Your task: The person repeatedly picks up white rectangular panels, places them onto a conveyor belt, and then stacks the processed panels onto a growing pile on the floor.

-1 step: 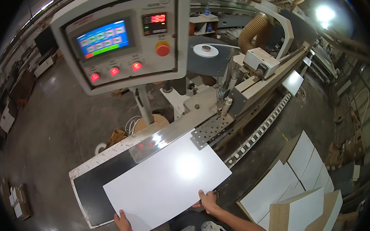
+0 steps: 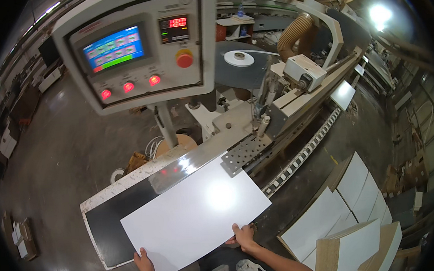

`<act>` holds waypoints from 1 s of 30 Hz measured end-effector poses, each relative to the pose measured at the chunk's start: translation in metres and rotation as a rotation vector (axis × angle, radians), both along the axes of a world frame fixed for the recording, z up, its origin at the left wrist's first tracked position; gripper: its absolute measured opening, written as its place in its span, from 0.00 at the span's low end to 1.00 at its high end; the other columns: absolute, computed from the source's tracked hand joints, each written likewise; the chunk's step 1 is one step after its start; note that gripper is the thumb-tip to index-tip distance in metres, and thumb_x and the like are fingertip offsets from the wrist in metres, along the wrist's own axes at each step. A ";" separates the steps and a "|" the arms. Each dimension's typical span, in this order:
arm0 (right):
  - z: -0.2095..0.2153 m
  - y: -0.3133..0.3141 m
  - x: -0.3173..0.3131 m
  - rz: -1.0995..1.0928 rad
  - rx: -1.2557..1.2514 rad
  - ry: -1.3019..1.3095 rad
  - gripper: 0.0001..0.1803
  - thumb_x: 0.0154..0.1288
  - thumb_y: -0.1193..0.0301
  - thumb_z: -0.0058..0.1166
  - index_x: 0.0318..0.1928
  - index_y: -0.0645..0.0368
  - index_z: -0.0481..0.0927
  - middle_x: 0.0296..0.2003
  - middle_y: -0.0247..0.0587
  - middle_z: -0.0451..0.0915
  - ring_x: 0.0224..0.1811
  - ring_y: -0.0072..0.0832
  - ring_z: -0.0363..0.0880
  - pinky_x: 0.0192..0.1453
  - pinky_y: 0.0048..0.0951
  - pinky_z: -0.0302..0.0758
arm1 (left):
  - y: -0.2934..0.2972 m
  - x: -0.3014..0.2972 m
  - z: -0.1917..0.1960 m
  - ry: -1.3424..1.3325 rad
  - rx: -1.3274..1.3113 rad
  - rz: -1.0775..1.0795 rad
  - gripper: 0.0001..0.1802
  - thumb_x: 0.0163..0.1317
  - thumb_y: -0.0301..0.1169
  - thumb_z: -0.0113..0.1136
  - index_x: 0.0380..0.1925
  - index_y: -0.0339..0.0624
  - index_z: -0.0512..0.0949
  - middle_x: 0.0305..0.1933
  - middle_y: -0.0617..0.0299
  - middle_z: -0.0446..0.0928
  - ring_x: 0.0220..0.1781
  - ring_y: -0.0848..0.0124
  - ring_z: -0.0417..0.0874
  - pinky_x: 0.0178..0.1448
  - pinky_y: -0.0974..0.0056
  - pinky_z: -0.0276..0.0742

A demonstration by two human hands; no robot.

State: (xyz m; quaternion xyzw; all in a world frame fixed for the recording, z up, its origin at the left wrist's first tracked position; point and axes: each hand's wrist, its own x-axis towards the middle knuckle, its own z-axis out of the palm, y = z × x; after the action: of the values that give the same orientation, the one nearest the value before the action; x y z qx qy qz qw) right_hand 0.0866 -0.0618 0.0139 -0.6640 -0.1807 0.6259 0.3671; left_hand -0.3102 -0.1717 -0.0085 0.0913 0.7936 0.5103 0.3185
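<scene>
A white rectangular panel lies flat on the black-topped infeed table of a machine. Its far long edge runs along a shiny metal guide, and its far right corner passes under a perforated metal plate. My left hand grips the near left end, thumb on top and the other fingers mostly hidden. At the near long edge, right of the middle, my right hand pinches the panel with its thumb over the top; its remaining fingers are partly out of sight.
A control box with a lit screen hangs above the table on a post. Behind it sits a reel of white strip. A roller rail runs off to the right. Stacked white boards stand at my right.
The view has shifted very slightly, so the control box appears a little further left. Both hands and the panel look the same.
</scene>
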 end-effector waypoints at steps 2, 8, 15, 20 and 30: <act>0.003 0.010 0.017 -0.001 -0.028 0.005 0.19 0.75 0.72 0.44 0.53 0.80 0.65 0.41 0.61 0.77 0.30 0.49 0.85 0.29 0.48 0.89 | 0.011 0.014 0.003 -0.098 0.067 -0.031 0.42 0.70 0.43 0.60 0.70 0.25 0.53 0.70 0.43 0.63 0.68 0.56 0.68 0.72 0.56 0.63; 0.016 0.045 0.073 -0.084 -0.025 -0.010 0.23 0.74 0.72 0.47 0.56 0.82 0.58 0.45 0.65 0.75 0.30 0.50 0.85 0.28 0.48 0.88 | 0.046 0.077 -0.009 -0.101 0.151 0.003 0.34 0.72 0.37 0.56 0.67 0.25 0.56 0.67 0.43 0.66 0.65 0.58 0.71 0.68 0.57 0.68; -0.009 0.073 0.129 -0.039 0.045 0.038 0.30 0.75 0.68 0.47 0.59 0.83 0.50 0.49 0.69 0.71 0.30 0.49 0.85 0.27 0.44 0.88 | 0.086 0.123 0.007 -0.089 0.072 -0.067 0.35 0.73 0.38 0.54 0.69 0.27 0.54 0.66 0.43 0.66 0.64 0.55 0.72 0.67 0.54 0.68; 0.006 0.101 0.168 0.003 -0.021 0.040 0.36 0.75 0.66 0.48 0.61 0.86 0.43 0.48 0.72 0.70 0.28 0.48 0.85 0.25 0.41 0.87 | 0.100 0.130 -0.031 -0.083 0.164 -0.130 0.28 0.74 0.37 0.51 0.65 0.28 0.61 0.60 0.43 0.71 0.56 0.56 0.76 0.60 0.53 0.73; 0.003 0.143 0.252 -0.105 0.146 -0.084 0.29 0.73 0.57 0.52 0.61 0.67 0.62 0.36 0.52 0.80 0.26 0.36 0.84 0.25 0.34 0.84 | 0.158 0.256 0.012 0.005 0.004 -0.308 0.20 0.69 0.35 0.60 0.50 0.27 0.74 0.46 0.45 0.80 0.43 0.57 0.80 0.45 0.51 0.80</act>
State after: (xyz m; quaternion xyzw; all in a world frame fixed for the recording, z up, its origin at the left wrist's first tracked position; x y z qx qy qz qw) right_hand 0.3385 0.0810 0.0170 -0.6696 -0.2061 0.5627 0.4387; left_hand -0.0541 -0.0132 0.0032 0.2140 0.7699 0.4568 0.3909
